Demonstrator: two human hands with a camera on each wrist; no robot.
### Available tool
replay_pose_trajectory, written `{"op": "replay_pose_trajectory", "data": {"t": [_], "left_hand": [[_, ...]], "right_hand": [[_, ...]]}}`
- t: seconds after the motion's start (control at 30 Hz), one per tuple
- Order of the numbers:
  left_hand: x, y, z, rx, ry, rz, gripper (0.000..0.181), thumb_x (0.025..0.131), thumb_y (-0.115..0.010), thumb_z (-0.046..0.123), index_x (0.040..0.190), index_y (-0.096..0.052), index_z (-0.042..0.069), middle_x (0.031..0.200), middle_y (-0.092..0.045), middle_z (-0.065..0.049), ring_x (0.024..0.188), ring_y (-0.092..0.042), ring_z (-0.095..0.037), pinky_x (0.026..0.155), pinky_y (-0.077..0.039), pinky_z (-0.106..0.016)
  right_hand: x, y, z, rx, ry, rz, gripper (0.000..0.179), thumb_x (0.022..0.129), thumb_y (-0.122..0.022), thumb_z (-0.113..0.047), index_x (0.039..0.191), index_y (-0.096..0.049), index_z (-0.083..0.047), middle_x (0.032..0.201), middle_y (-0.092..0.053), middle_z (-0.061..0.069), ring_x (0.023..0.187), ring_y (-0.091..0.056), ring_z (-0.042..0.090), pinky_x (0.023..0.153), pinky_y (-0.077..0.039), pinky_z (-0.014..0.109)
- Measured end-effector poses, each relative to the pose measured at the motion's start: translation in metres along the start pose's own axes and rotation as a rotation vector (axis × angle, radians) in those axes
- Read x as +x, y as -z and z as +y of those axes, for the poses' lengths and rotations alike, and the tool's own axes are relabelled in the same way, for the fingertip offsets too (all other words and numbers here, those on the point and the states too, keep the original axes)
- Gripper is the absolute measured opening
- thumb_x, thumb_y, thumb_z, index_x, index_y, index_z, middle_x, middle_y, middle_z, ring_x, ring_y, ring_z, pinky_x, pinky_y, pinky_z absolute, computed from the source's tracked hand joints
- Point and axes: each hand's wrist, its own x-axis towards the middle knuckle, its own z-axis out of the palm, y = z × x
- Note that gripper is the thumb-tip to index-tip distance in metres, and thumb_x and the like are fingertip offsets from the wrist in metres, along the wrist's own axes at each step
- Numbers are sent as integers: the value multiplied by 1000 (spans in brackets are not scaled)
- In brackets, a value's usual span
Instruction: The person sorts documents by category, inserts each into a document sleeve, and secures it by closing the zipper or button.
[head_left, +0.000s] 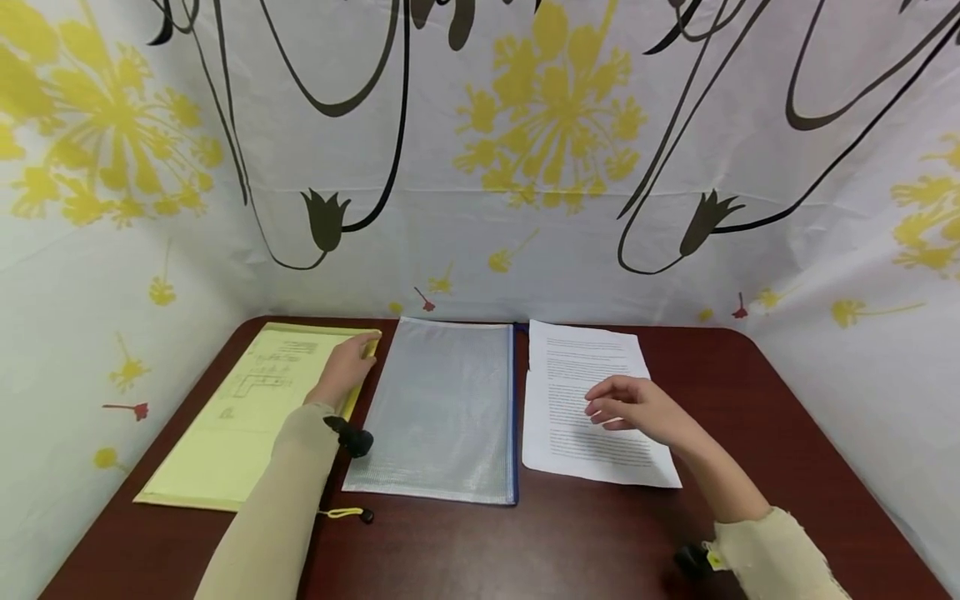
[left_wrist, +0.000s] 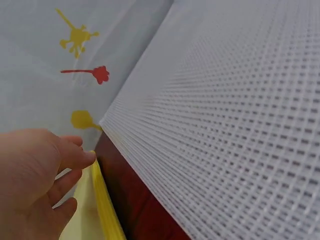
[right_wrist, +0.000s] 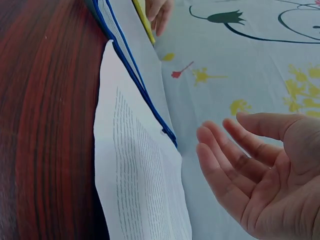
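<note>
A yellow zip pouch lies at the left, with a drawing showing on its face. My left hand is at its upper right corner, fingers loosely bent; in the left wrist view the fingers are beside its yellow edge, and whether they touch it I cannot tell. A clear mesh pouch with a blue zip edge lies flat in the middle. Right of it is a printed paper sheet with slightly wavy edges. My right hand hovers over the paper, fingers relaxed and holding nothing.
A dark red-brown table carries all three items. A yellow cord loop with a black end lies near the clear pouch's lower left corner. Patterned white curtain closes in the back and sides.
</note>
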Motion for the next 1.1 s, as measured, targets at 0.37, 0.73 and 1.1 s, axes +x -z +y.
{"op": "replay_pose_trajectory", "data": {"t": [0.37, 0.73, 1.1], "left_hand": [[-6, 4, 15, -128, -47, 11, 50, 101, -54, 13, 151, -43, 10, 158, -39, -17, 148, -32, -39, 121, -30, -56], [-12, 1, 37, -157, -87, 34, 50, 101, -57, 16, 149, -46, 11, 156, -43, -16, 145, -38, -37, 120, -32, -56], [-22, 2, 54, -275, -180, 30, 52, 100, -61, 23, 148, -47, 12, 155, -45, -16, 143, -42, -34, 118, -38, -51]], "right_hand": [[-6, 15, 6, -25, -27, 70, 35, 100, -59, -17, 123, -57, 10, 113, -69, 28, 97, -73, 30, 81, -63, 34], [-10, 26, 16, -48, -39, 114, 36, 101, -58, -16, 124, -56, 11, 115, -67, 32, 97, -73, 26, 78, -62, 28], [-16, 31, 29, -51, -111, 176, 41, 101, -58, -21, 127, -55, 11, 118, -68, 28, 96, -72, 17, 79, -62, 26]]}}
